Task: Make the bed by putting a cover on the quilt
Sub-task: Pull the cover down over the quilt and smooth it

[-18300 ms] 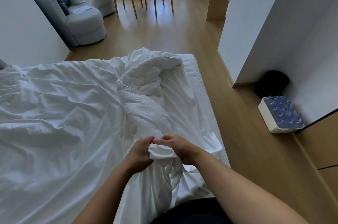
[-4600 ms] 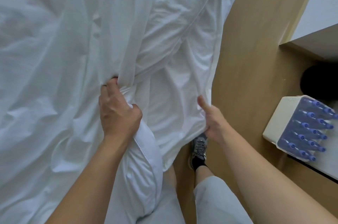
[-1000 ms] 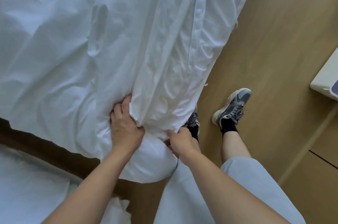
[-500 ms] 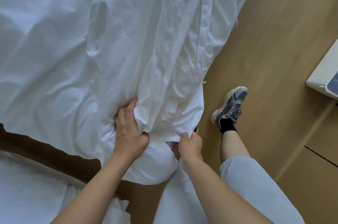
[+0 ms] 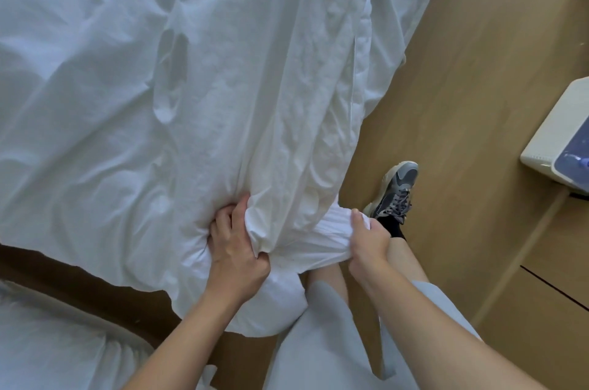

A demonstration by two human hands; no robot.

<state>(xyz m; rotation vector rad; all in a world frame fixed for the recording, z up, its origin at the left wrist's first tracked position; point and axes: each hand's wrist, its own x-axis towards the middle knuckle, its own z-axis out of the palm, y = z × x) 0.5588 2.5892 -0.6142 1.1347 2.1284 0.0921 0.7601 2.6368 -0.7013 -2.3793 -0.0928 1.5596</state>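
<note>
The quilt (image 5: 274, 303), its cover (image 5: 223, 86) drawn over most of it, lay spread across the bed (image 5: 47, 351). Its near corner was lifted clear of the bed's edge, in front of the person's legs.

Step in hand, as judged: seating the quilt's corner in the corner of the cover. The left hand (image 5: 236, 249) gripped a bunch of cover with the padded corner bulging below it, fingers (image 5: 228, 214) curled tight into the cloth. The right hand (image 5: 366, 243) pinched the free edge of the cover, its thumb on top and its fingers wrapped beneath, and a short span was stretched taut between the two hands.

To do this well, the left hand ought to pin quilt and cover together without slackening. The right should then draw the edge down evenly until the padding fills the corner. A sideways tug would likely twist the filling.

Condition: white throughout and heavily creased, with long folds running from the left-hand grip up across the bed. The seam line along the right side hung over the bed's edge.

Beyond the cover were a wooden floor (image 5: 478, 86), a grey shoe (image 5: 395, 188) just beside the hanging cloth, and a white box (image 5: 554, 141) well apart at the right.
</note>
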